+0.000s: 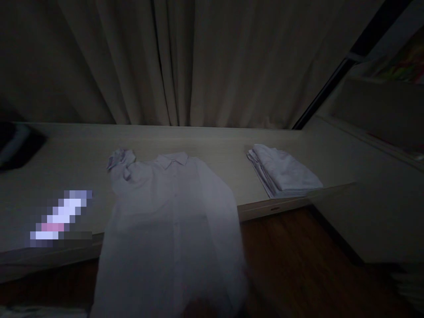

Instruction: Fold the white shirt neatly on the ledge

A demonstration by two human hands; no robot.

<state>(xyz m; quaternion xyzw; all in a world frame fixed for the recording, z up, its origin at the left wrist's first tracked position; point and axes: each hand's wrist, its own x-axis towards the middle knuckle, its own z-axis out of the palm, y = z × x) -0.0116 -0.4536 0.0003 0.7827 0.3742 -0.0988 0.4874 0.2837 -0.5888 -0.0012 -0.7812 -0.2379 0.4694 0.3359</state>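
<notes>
A white button-up shirt (174, 216) lies front side up, with its collar at the far end. Its upper part rests on the pale shelf top (218, 145), while the lower part hangs over the front edge toward me. One sleeve is bunched up at the upper left; the other lies straight down along the right side. At the bottom edge of the view, a dark smeared shape, seemingly my right hand (200, 308), is at the lower part of the shirt. Its fingers cannot be made out. My left hand does not show.
Folded white clothes (281, 170) are stacked to the right on the shelf top. A bright pixelated patch (61, 216) covers something at the left, and a dark object (20, 145) sits behind it. Brown curtains (232, 66) hang at the back. Wooden floor (288, 256) shows below.
</notes>
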